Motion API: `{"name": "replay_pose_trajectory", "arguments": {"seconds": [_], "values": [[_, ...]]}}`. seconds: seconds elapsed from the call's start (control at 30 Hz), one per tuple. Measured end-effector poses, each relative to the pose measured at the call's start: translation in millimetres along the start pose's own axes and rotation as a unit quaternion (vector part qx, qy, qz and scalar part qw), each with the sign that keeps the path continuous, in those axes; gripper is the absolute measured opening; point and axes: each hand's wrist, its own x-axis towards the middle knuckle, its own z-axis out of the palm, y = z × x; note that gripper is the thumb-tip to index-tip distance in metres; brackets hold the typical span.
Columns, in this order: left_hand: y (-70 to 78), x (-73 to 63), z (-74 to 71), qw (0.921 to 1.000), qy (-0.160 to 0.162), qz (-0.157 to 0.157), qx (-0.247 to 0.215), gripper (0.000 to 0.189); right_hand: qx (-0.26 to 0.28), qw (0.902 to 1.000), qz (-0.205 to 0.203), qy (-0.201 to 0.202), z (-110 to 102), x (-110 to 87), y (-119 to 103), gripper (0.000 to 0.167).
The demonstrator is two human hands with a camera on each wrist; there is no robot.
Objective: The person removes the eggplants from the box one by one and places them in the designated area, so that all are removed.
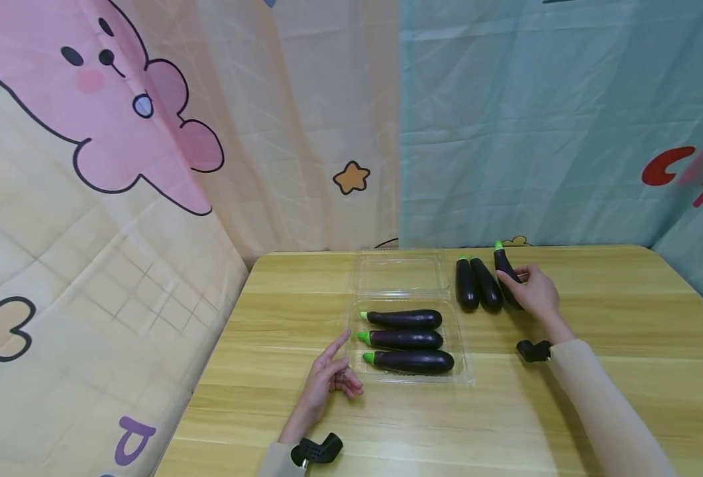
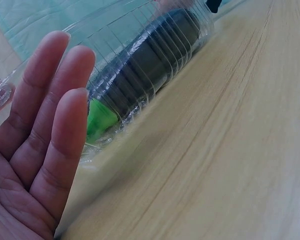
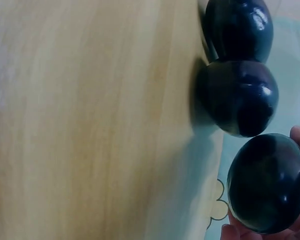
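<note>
My right hand [image 1: 533, 291] grips a dark purple eggplant [image 1: 504, 265] with a green stem, at the right of the table's back part. In the right wrist view the blunt end of the held eggplant [image 3: 268, 183] shows between thumb and fingers, over a shadow on the table. Two more eggplants [image 1: 467, 285] lie side by side just left of it. A clear plastic clamshell box [image 1: 462, 331] lies with its lid folded back, three eggplants [image 1: 407, 340] in a row inside, stems to the left. At its left edge is my left hand [image 1: 327, 377], index finger extended, holding nothing.
The box's clear lid [image 1: 400, 275] lies flat behind its tray. Under everything is a wooden table [image 1: 279, 311], with printed curtains [image 1: 303, 119] hanging along its back and left side. Each wrist wears a black camera mount [image 1: 317, 450].
</note>
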Motion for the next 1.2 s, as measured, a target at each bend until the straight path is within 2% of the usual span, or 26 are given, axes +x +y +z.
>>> {"name": "replay_pose_trajectory", "arguments": {"seconds": [0.57,1.2], "values": [[-1.4,-1.0,-0.6,1.0000,-0.002,-0.004,0.002,0.059,-0.034,0.9984,-0.008,-0.045,10.9,6.8,13.9,0.066],[-1.2,0.5,-1.4,1.0000,0.000,0.002,0.003,0.058,-0.061,0.9941,-0.006,-0.089,8.8,11.2,6.5,0.070]]}}
